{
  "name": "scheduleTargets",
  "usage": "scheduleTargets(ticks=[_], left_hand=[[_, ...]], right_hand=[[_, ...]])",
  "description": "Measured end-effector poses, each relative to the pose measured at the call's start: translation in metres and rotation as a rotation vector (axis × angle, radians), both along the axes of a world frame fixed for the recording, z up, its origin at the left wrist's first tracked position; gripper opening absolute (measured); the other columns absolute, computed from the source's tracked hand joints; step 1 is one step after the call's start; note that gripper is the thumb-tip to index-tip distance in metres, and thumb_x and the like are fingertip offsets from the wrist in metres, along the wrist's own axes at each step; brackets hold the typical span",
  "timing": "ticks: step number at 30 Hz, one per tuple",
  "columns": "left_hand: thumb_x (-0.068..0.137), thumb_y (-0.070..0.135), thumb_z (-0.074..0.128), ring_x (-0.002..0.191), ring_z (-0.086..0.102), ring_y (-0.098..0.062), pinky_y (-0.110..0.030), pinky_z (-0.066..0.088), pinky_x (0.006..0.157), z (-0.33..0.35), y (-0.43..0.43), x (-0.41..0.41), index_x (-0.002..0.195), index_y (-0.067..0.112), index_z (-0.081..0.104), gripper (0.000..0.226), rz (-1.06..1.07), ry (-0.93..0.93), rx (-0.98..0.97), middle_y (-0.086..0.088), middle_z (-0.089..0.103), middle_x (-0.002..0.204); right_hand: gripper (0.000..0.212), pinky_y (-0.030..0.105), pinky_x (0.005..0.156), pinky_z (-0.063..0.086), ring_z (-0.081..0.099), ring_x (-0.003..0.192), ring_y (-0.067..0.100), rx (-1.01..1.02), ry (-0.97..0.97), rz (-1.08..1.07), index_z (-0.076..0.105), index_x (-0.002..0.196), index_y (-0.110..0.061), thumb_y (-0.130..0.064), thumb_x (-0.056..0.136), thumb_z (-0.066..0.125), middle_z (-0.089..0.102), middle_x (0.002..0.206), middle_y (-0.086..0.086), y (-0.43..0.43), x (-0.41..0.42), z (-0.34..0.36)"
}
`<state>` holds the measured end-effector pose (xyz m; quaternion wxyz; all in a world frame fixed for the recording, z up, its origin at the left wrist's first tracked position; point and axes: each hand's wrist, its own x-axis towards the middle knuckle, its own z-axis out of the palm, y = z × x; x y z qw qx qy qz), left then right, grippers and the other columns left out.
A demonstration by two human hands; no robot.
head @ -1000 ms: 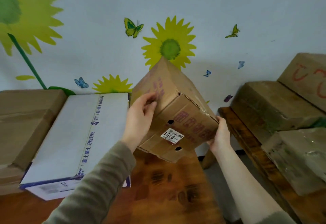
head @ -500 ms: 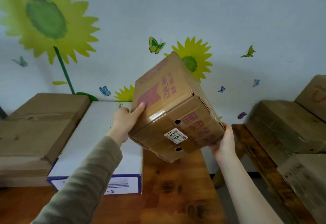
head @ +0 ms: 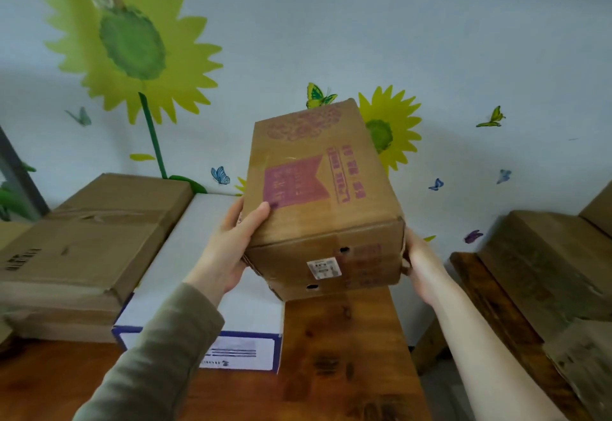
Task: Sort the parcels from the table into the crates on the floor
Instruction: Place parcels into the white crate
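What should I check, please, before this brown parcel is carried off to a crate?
1. Two-handed hold: the left hand grips the left edge of the brown parcel, thumb on top; the right hand holds its right end. Ok.
2. Parcel off the table: held up above it, tilted. Ok.
3. Parcel shut: no loose flap shows. Ok.
4. White label read: it faces the camera, but the print is too blurred. Cannot tell.
5. Target crate located: no crate is in view. Not ok.
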<state>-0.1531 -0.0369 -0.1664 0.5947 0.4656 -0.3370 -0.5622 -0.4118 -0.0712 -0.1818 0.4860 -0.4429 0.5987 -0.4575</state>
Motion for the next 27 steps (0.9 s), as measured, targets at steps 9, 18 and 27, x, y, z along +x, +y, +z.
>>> scheduleTargets(ticks=[9,18,27], left_hand=[[0.099,0.04,0.036,0.105,0.057,-0.008,-0.029,0.047,0.083,0.009,0.0,0.0,0.129,0.037,0.049,0.032,0.024,-0.214,-0.095,0.011,0.062,0.113],[0.089,0.04,0.053,0.112,0.047,-0.001,-0.017,0.038,0.091,0.01,-0.004,0.002,0.139,0.023,0.039,0.055,0.027,-0.44,-0.149,0.012,0.045,0.13],[0.087,0.058,0.046,0.117,0.048,-0.008,-0.025,0.034,0.099,0.0,-0.01,0.005,0.133,0.028,0.048,0.056,-0.097,-0.39,-0.097,0.01,0.051,0.128]], right_hand=[[0.057,0.04,0.089,0.048,0.065,0.104,0.022,0.099,-0.467,0.151,0.067,0.111,-0.024,-0.065,0.085,0.037,0.071,0.108,0.005,-0.005,0.015,0.017],[0.031,0.031,0.067,0.046,0.062,0.075,0.018,0.139,-0.717,0.006,0.064,0.083,-0.018,-0.044,0.089,0.048,0.071,0.071,0.004,0.0,0.003,0.009],[0.06,0.032,0.063,0.057,0.069,0.076,0.02,0.081,-0.894,0.034,0.067,0.092,-0.019,-0.041,0.038,0.082,0.072,0.087,0.005,-0.003,-0.004,-0.011]])
